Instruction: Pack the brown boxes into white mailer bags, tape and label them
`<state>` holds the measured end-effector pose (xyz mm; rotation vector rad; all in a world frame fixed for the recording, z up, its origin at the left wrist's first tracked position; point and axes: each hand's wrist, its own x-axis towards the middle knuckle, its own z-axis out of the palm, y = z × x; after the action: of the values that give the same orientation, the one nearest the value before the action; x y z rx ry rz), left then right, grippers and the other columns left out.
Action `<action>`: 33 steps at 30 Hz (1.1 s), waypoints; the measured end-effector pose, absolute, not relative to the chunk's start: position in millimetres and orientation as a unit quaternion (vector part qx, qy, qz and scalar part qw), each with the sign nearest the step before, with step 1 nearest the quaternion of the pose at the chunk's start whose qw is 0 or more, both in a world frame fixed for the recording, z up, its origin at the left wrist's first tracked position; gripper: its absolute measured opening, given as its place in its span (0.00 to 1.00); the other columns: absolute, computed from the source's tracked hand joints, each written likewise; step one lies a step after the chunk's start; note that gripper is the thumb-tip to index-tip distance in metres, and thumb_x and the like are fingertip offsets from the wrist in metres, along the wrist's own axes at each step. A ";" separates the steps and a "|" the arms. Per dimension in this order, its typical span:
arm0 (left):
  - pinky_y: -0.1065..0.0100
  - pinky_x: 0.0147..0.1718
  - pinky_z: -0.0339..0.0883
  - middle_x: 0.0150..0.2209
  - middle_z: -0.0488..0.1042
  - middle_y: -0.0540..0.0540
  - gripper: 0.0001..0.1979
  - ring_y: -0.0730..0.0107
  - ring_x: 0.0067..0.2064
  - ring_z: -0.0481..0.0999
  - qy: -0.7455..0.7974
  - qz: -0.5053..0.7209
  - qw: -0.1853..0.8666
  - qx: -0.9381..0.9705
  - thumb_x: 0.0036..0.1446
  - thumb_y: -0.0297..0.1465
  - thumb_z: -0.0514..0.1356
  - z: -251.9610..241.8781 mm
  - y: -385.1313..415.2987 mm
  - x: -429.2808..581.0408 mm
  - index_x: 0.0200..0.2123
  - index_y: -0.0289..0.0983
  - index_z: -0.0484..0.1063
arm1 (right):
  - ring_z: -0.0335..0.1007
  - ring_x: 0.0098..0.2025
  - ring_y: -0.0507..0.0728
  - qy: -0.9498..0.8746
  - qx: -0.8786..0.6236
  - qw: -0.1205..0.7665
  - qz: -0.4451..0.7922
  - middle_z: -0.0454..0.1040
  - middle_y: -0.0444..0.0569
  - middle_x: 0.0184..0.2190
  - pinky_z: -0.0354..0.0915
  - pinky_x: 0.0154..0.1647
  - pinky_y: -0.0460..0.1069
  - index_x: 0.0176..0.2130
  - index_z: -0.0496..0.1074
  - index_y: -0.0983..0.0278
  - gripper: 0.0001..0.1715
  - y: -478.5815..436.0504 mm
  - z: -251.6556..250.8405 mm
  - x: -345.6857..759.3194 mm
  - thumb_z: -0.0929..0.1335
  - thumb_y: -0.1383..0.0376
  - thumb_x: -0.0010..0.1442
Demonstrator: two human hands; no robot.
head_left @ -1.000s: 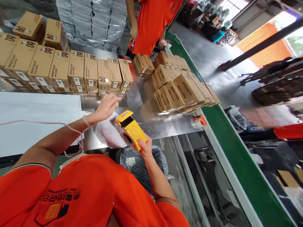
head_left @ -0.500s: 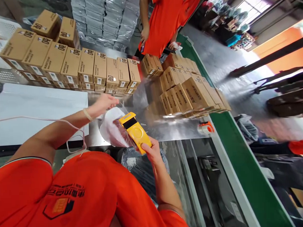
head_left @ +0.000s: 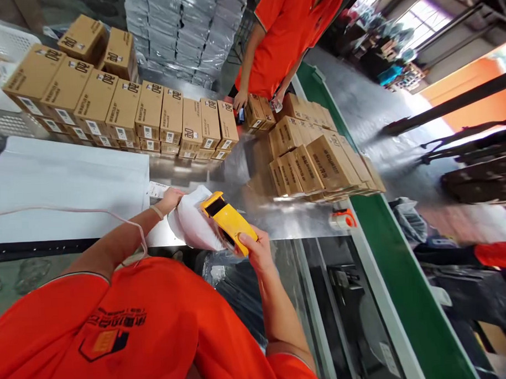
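My right hand [head_left: 259, 245] is closed round the lower end of a yellow handheld device [head_left: 230, 222] with a dark window, its thumb lying on the upper face. Under the device bulges a soft white, see-through bag [head_left: 196, 222], partly covered by it. My left hand [head_left: 171, 200] is at the bag's upper left edge, fingers closed on it; the fingertips are partly hidden. A white printed label [head_left: 157, 189] lies beside that hand, on the metal table [head_left: 186, 178].
Brown cartons [head_left: 126, 111] stand in a long row at the back left; more cartons [head_left: 318, 159] are stacked at right. A co-worker [head_left: 281, 45] reaches toward small boxes. A tape roll [head_left: 343, 219] sits near the green conveyor [head_left: 405, 256]. A pale cable [head_left: 91, 211] crosses my left arm.
My left hand has come down and left, from above the bag onto its edge. The yellow device has shifted slightly right. The co-worker's hands have lowered to the small boxes.
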<state>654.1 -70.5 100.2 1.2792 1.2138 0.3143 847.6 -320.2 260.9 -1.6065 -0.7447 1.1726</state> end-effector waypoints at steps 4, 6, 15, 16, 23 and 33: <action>0.33 0.62 0.72 0.65 0.76 0.27 0.37 0.29 0.66 0.74 0.570 0.118 0.519 0.626 0.59 0.37 0.73 91.5 -84.7 639.9 0.70 0.33 0.78 | 0.70 0.20 0.55 -0.301 -0.661 0.502 0.470 0.78 0.46 0.22 0.68 0.21 0.49 0.35 0.81 0.63 0.24 -316.9 258.9 848.4 0.83 0.48 0.52; 0.30 0.68 0.65 0.72 0.70 0.27 0.42 0.26 0.71 0.69 0.562 0.126 0.484 0.659 0.60 0.37 0.71 100.0 -73.9 628.6 0.76 0.34 0.72 | 0.69 0.19 0.55 -0.297 -0.657 0.507 0.473 0.78 0.46 0.21 0.67 0.21 0.50 0.33 0.81 0.63 0.22 -315.5 257.7 849.0 0.82 0.49 0.52; 0.36 0.82 0.35 0.83 0.57 0.31 0.79 0.31 0.84 0.50 0.059 -0.053 0.330 0.941 0.39 0.57 0.80 177.2 -49.6 662.6 0.87 0.42 0.46 | 0.67 0.19 0.54 -0.284 -0.638 0.494 0.518 0.75 0.45 0.20 0.64 0.19 0.48 0.31 0.80 0.63 0.28 -302.0 257.7 841.0 0.84 0.45 0.46; 0.36 0.82 0.34 0.82 0.58 0.31 0.78 0.32 0.83 0.53 0.064 -0.063 0.310 0.947 0.41 0.57 0.80 183.2 -56.6 665.5 0.87 0.41 0.46 | 0.68 0.20 0.54 -0.283 -0.637 0.484 0.529 0.76 0.45 0.21 0.64 0.19 0.48 0.32 0.80 0.63 0.28 -305.0 259.2 843.5 0.84 0.44 0.46; 0.40 0.76 0.48 0.70 0.71 0.29 0.62 0.37 0.69 0.69 0.067 -0.086 0.233 0.966 0.42 0.48 0.82 207.7 -70.4 665.5 0.76 0.34 0.66 | 0.60 0.23 0.51 -0.295 -0.684 0.400 0.533 0.69 0.43 0.21 0.57 0.24 0.46 0.24 0.76 0.62 0.25 -433.6 231.9 912.2 0.85 0.49 0.44; 0.50 0.75 0.55 0.72 0.68 0.32 0.57 0.44 0.73 0.64 0.115 -0.100 0.248 0.957 0.44 0.51 0.74 195.3 -23.8 619.0 0.74 0.33 0.64 | 0.62 0.24 0.53 -0.215 -0.624 0.490 0.569 0.67 0.42 0.19 0.59 0.25 0.48 0.22 0.71 0.60 0.31 -372.5 96.9 864.9 0.81 0.40 0.35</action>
<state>619.0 -23.8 195.3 2.6083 0.3125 -0.2738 864.9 -372.5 96.9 -1.5159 -0.5223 1.3821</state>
